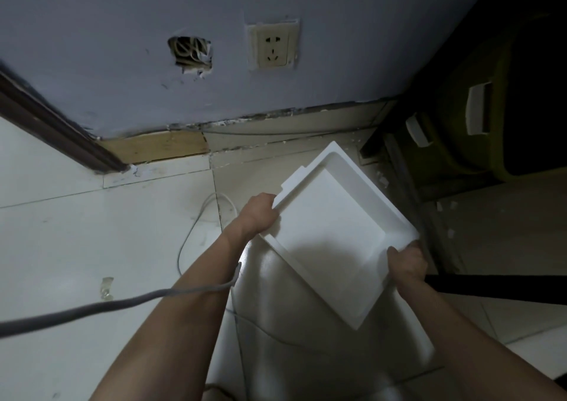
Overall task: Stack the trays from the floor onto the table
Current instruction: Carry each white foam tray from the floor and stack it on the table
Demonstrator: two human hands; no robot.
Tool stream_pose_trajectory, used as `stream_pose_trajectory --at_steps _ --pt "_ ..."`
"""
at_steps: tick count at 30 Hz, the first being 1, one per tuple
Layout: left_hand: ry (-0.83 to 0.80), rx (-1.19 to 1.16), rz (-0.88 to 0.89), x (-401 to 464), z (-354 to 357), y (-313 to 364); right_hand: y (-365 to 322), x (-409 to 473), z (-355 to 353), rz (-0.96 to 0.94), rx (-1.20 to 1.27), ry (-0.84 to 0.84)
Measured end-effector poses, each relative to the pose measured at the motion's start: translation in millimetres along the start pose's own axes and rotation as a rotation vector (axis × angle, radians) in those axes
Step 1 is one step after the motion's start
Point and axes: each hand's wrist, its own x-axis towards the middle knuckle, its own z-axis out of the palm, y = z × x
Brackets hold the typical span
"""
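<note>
A white foam tray [334, 228] is held tilted above the floor, its hollow side facing me. My left hand [259, 213] grips its left rim near a notch. On the near right corner my right hand [406, 264] is closed over the edge. Underneath lies a second white foam tray [306, 333] flat on the tiled floor, partly covered by the lifted one and by my forearms. No table is in view.
A grey-blue wall with a socket [273, 46] and a hole with wires [190, 52] is ahead. A grey cable [92, 307] runs across the floor under my left arm. A dark green bin [478, 118] stands at right; a black bar [503, 287] crosses behind my right wrist.
</note>
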Motion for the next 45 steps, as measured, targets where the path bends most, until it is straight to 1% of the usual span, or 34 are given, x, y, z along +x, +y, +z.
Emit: stream_pose_trajectory --at_steps 5,8,10,12,16,20,27,30,34,38,41,45 --pt "0.039 -0.111 -0.018 -28 -40 0 -22 -27 -14 -0.033 0.057 0.02" --pt "0.081 -0.179 -0.043 -53 -74 -8 -48 -57 -22 -0.067 0.101 0.0" --pt "0.117 -0.2 -0.07 -75 -101 -15 -66 -82 -27 -0.122 0.151 -0.024" --pt "0.159 -0.219 -0.098 -106 -127 -25 -87 -112 -33 -0.168 0.188 -0.048" --pt "0.253 -0.314 -0.149 -173 -170 -47 -135 -171 -51 -0.269 0.175 -0.056" --pt "0.356 -0.477 -0.24 -243 -203 -67 -177 -227 -70 -0.38 0.181 -0.082" --pt "0.406 -0.688 -0.341 -360 -246 -63 -209 -314 -130 -0.486 0.144 -0.181" --pt "0.432 -0.749 -0.37 -409 -272 -49 -225 -350 -164 -0.553 0.142 -0.222" --pt "0.461 -0.76 -0.392 -469 -309 -16 -248 -393 -227 -0.59 0.145 -0.273" --pt "0.49 -0.793 -0.394 -528 -342 33 -271 -432 -304 -0.649 0.185 -0.29" --pt "0.464 -0.825 -0.396 -569 -358 67 -283 -457 -359 -0.696 0.196 -0.277" --pt "0.461 -0.868 -0.352 -610 -383 120 -300 -472 -434 -0.769 0.26 -0.3"
